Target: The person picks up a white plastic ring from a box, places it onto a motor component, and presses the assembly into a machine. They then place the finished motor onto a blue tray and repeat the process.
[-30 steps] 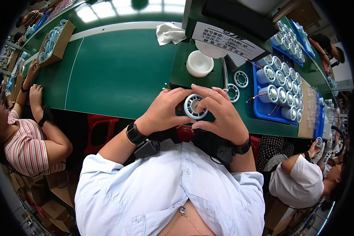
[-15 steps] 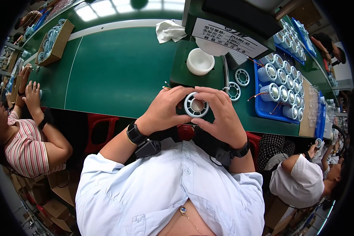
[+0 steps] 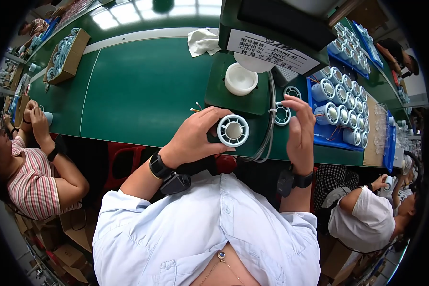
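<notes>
The unit was held over the near edge of the surface, its spoked face turned upward. A ring was seen on it, around a pale centre disc, so that part was judged done; whether it was fully seated could not be told. Similarly ringed units were set in rows in the blue tray, and two loose rings were left unfitted beside it. Nothing was seen in the white cup below the machine.

By the left hand, the unit was clasped between thumb and fingers, the grip spread only as wide as its body. The right hand was held apart from the unit, fingers raised and loosely extended; nothing was seen in it, and whether the loose rings were touched could not be told.
</notes>
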### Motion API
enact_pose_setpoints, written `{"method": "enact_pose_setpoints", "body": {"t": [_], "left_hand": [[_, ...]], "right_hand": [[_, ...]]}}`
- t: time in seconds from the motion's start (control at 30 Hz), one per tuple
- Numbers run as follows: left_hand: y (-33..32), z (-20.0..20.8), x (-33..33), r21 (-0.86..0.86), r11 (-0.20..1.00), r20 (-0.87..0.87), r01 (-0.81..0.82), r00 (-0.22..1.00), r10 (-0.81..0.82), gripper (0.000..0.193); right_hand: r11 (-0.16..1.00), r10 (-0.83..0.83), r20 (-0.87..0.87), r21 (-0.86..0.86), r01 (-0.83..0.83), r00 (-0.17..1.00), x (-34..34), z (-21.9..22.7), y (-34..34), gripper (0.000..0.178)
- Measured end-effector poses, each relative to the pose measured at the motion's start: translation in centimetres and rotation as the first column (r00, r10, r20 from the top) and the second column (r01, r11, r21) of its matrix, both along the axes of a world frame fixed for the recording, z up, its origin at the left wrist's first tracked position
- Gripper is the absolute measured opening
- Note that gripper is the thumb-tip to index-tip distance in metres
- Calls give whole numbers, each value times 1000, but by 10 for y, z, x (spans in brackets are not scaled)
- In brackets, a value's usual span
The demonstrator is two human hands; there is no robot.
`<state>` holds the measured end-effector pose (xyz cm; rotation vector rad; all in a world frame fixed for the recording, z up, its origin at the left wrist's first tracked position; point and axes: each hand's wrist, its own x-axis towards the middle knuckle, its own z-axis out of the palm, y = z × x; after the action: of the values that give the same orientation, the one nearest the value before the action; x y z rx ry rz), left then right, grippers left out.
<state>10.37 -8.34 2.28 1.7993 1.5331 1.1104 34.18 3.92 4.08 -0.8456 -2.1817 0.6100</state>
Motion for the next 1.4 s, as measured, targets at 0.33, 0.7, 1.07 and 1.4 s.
{"method": "enact_pose_setpoints", "body": {"t": [0.33, 0.7, 1.07, 1.4], "left_hand": [[66, 34, -29, 181, 976, 184, -118, 979, 84, 53], [89, 18, -19, 15, 997, 200, -82, 977, 78, 55], [87, 11, -85, 8, 1000, 254, -19, 967, 16, 49], [86, -20, -140, 127, 950, -304, -287, 900, 312, 30]], "right_hand": [[989, -149, 72, 31, 147, 986, 32, -24, 41, 11], [968, -225, -78, -127, 215, 971, 29, -20, 37, 12], [968, -95, 251, 250, 31, 963, -8, -4, 71, 17], [982, -32, 255, 189, -18, 966, -13, -10, 73, 15]]}}
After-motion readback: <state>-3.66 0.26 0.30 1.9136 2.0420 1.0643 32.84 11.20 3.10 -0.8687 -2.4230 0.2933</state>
